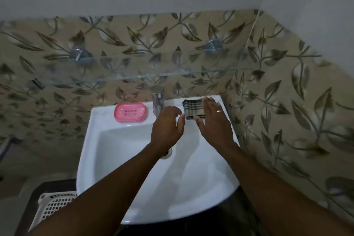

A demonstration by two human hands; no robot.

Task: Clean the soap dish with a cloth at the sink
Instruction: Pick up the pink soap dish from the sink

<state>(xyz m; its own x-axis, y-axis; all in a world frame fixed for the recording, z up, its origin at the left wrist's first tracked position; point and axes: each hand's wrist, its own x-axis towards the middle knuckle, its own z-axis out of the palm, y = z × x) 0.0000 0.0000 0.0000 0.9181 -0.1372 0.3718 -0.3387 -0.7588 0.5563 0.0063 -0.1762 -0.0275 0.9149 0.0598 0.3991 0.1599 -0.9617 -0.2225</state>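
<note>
A pink soap dish point(130, 112) sits on the back left ledge of the white sink point(107, 159). A folded cloth point(192, 108) with dark and light stripes lies on the back right ledge. My right hand point(214, 120) hovers flat beside and partly over the cloth with fingers straight, its thumb at the cloth's near edge. My left hand point(167, 126) is just left of the cloth, fingers loosely curled, holding nothing; its fingertips are close to the cloth's near left corner.
A chrome tap point(158, 99) stands at the back middle, between the dish and the cloth. A glass shelf point(134, 77) on metal pegs juts out above the sink. A white plastic basket point(53, 209) sits low at the left. The drain point(168, 153) is partly hidden by my left wrist.
</note>
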